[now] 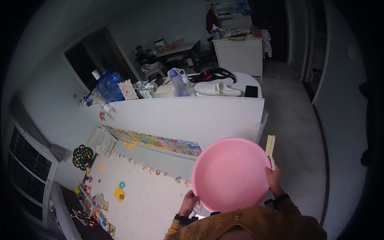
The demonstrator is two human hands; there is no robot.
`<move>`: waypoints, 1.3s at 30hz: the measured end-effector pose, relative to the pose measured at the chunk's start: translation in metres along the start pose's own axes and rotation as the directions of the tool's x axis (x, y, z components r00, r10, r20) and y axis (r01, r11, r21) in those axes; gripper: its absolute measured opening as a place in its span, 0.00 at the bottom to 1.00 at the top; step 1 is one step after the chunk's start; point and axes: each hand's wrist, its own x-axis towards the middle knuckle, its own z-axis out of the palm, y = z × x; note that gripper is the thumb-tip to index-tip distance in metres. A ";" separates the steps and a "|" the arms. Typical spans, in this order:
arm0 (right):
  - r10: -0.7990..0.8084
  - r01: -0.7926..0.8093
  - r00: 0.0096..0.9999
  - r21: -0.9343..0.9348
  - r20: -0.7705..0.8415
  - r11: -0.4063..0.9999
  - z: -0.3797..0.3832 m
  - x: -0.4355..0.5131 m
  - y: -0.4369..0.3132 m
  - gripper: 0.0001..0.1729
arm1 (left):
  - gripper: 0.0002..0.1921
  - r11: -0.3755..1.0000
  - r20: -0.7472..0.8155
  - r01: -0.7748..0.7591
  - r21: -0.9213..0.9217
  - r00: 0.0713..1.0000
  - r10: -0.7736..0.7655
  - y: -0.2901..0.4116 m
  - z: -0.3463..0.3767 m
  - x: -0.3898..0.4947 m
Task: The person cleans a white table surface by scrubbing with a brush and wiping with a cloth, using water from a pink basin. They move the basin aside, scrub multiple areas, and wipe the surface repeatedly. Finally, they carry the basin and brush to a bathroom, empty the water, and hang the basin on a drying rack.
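A round pink plastic basin (232, 174) is held in front of my body, its inside facing the camera. My left hand (189, 201) grips the rim at the lower left, with a whitish crumpled item (197, 208) just below the fingers. At the right side of the rim is my right hand (273, 177), which holds both the basin and the handle of a white scrubbing brush (270, 147). The brush points upward, bristles towards the basin. Nothing can be made out inside the basin.
A white partition (186, 112) stands ahead, topped by slippers (217, 89), a purple bottle (178, 82), a phone (251, 91) and blue water jugs (110, 86). Toys lie on a pale play mat (144, 201) at left. A tiled floor (295, 135) runs along the right.
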 end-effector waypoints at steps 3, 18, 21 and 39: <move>0.026 -0.025 0.995 0.005 -0.096 1.000 -0.048 0.006 0.008 0.14 | 0.17 0.989 0.122 -0.041 0.139 0.992 0.024 0.011 0.043 0.028; 0.172 -0.344 0.865 -0.307 -0.472 0.888 -0.110 -0.031 0.086 0.19 | 0.12 0.923 0.628 -0.208 0.324 0.777 -0.045 0.072 0.092 0.139; -0.091 -0.191 0.926 -0.661 -0.367 0.726 -0.113 -0.040 0.106 0.23 | 0.11 0.917 0.659 -0.254 0.309 0.752 -0.014 0.090 0.084 0.143; 0.052 -0.255 0.857 -0.334 -0.513 0.907 -0.065 -0.006 0.110 0.27 | 0.11 0.987 0.656 -0.106 0.119 0.755 0.002 0.098 0.092 0.232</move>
